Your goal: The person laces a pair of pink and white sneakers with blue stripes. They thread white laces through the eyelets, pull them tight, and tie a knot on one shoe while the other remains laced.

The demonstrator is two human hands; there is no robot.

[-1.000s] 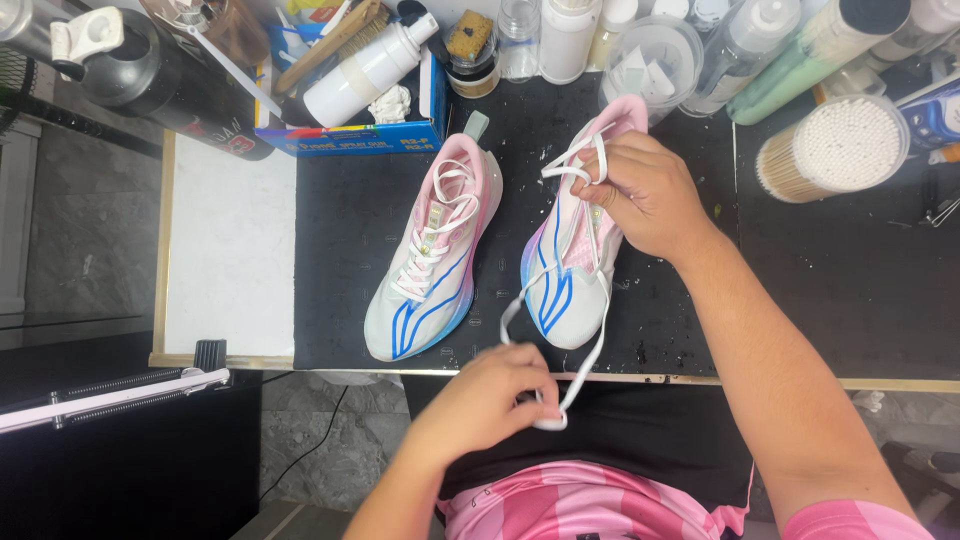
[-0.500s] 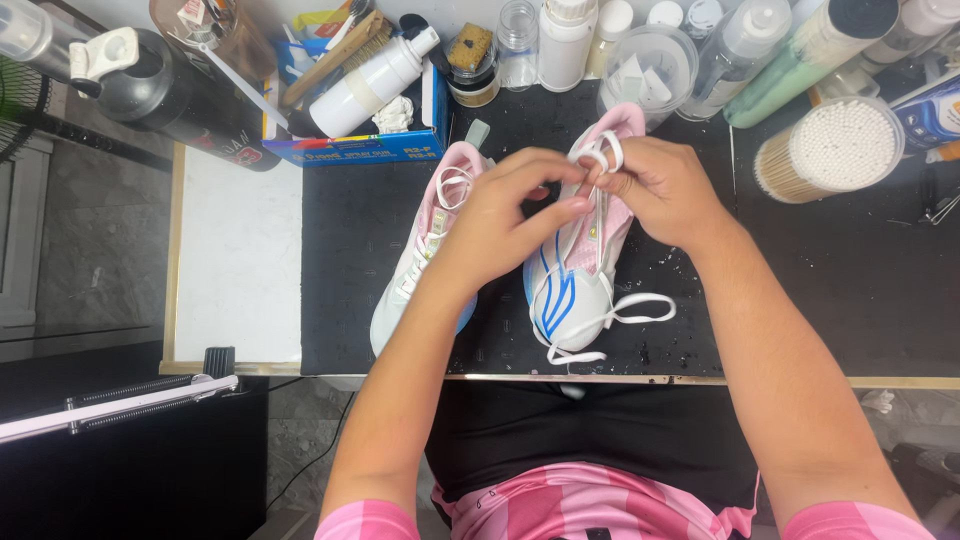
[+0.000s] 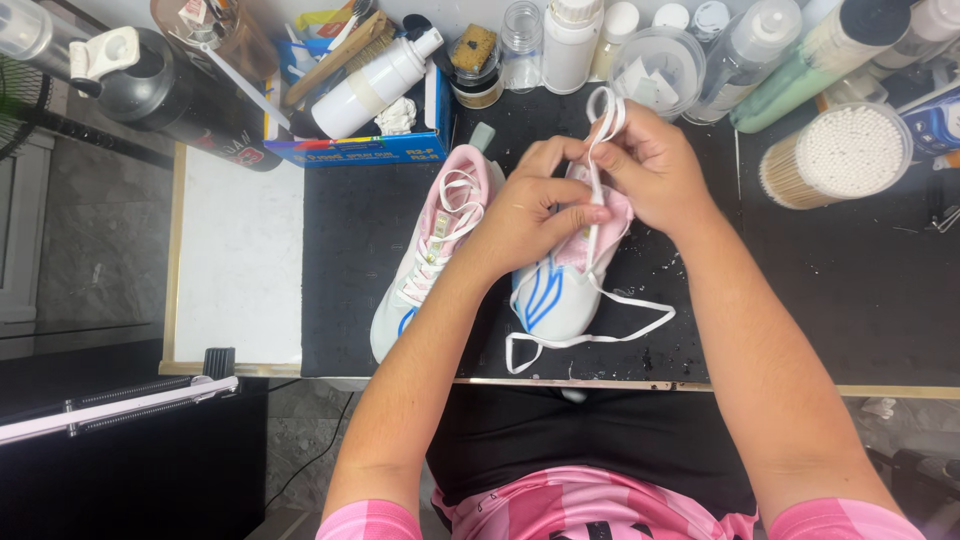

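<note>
Two white-and-pink sneakers with blue stripes lie on a black mat (image 3: 350,280). The left sneaker (image 3: 432,250) is laced and lies untouched. Over the right sneaker (image 3: 553,292) my left hand (image 3: 535,205) pinches its white lace (image 3: 590,335) near the tongue. My right hand (image 3: 652,165) holds the same lace higher up, with a loop sticking above the fingers. A long slack run of lace trails across the mat around the toe. The upper part of the right sneaker is hidden by both hands.
Along the back edge stand bottles, jars and a white spray bottle (image 3: 375,78) in a blue box (image 3: 350,150). A tub of cotton swabs (image 3: 838,152) is at the right. A dark pump bottle (image 3: 190,95) stands back left, beside a white board (image 3: 235,260).
My left hand came up from the table's front edge to the right sneaker's tongue. My right hand lifted the lace loop higher, and the slack lace shifted around the toe.
</note>
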